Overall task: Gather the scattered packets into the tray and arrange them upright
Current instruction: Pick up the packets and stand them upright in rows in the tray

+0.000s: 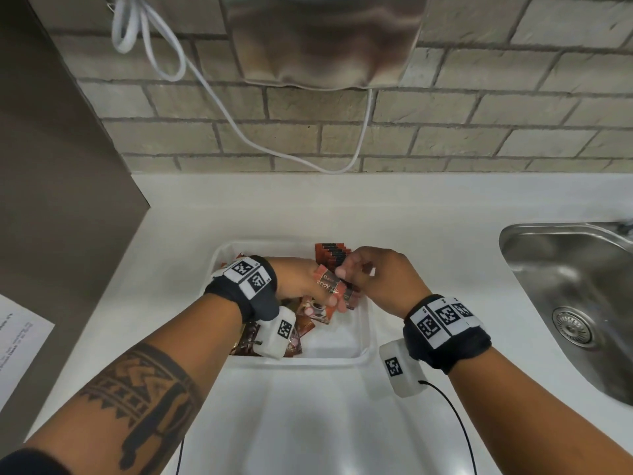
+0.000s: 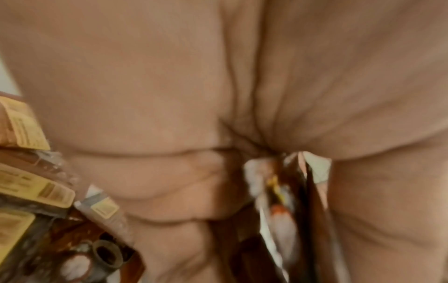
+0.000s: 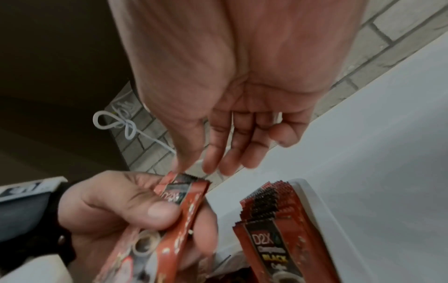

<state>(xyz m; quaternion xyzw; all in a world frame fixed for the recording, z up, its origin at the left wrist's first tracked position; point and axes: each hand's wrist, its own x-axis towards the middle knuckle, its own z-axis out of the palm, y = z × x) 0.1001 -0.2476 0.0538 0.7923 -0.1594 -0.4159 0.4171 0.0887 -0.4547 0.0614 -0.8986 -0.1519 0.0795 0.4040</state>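
Observation:
A white tray (image 1: pixel 371 337) sits on the counter with loose red and brown coffee packets (image 1: pixel 308 323) heaped in its left half. A row of red packets (image 1: pixel 334 255) stands upright at the tray's back right, also clear in the right wrist view as the upright row (image 3: pixel 266 220) against the tray rim (image 3: pixel 315 193). My left hand (image 1: pixel 325 293) grips a small bundle of red packets (image 1: pixel 327 282) over the tray's middle; thumb and fingers clamp the bundle (image 3: pixel 186 201). My right hand (image 1: pixel 346 269) hovers at the bundle's top edge, fingers nearly straight (image 3: pixel 194 168).
A steel sink (image 1: pixel 565 269) lies to the right of the tray. A white cable (image 1: pixel 239 125) hangs on the brick wall below a steel appliance (image 1: pixel 322 39). A dark panel (image 1: pixel 51 166) bounds the left side. A printed sheet (image 1: pixel 17 337) lies at the left edge.

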